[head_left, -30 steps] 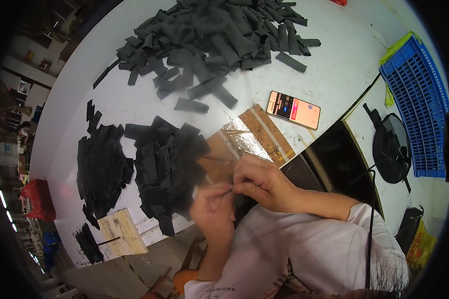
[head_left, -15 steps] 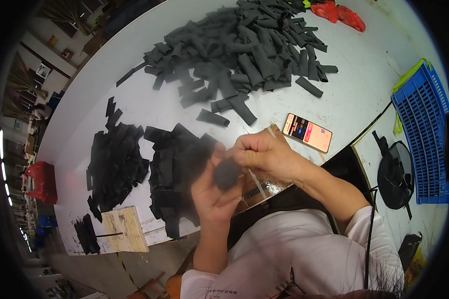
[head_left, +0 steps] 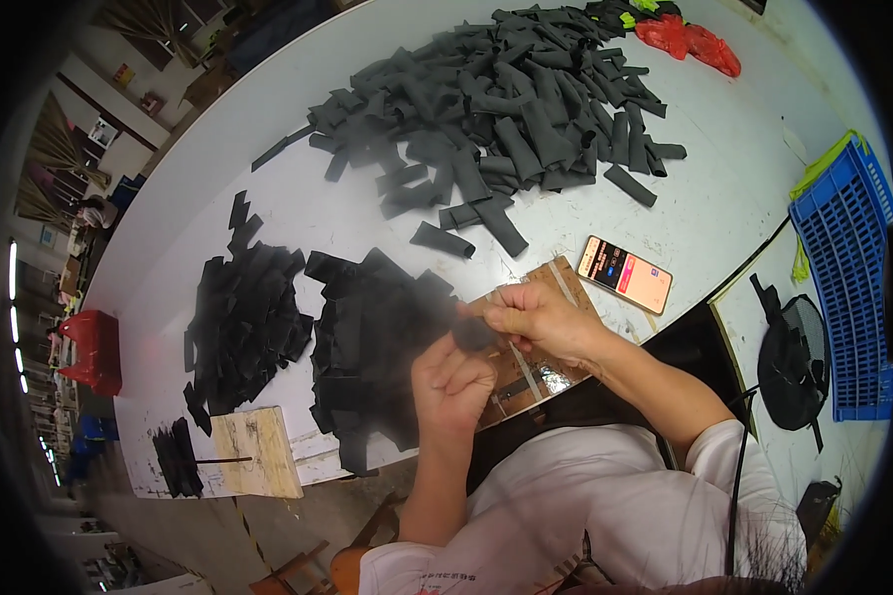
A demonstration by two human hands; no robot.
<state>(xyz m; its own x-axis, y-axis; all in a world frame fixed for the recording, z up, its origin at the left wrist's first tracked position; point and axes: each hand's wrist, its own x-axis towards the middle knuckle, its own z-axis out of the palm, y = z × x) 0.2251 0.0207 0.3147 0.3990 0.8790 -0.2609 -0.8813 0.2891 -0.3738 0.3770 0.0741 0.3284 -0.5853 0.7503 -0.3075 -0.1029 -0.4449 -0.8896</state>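
Note:
Between my two hands, over the table's near edge, is a small dark fabric piece (head_left: 474,335). My left hand (head_left: 452,385) has its fingers curled and closed at the piece's lower left side. My right hand (head_left: 538,319) pinches its upper edge between thumb and fingers. Much of the piece is hidden by my fingers, and its exact shape is hard to make out. Just left of my hands lies a pile of flat black fabric pieces (head_left: 352,347). Below my right hand is a brown board with clear tape (head_left: 551,382).
A large heap of dark grey fabric tubes (head_left: 526,99) covers the table's far side. Another black pile (head_left: 243,332) lies left, by a wooden block with a rod (head_left: 258,451). A phone (head_left: 625,275) lies right, near a blue crate (head_left: 843,268) and a black mesh bag (head_left: 794,357).
The dark piece, earlier resting across my open left palm, is now between closed fingers. My left hand's fingers have curled in. The whole view has shifted slightly.

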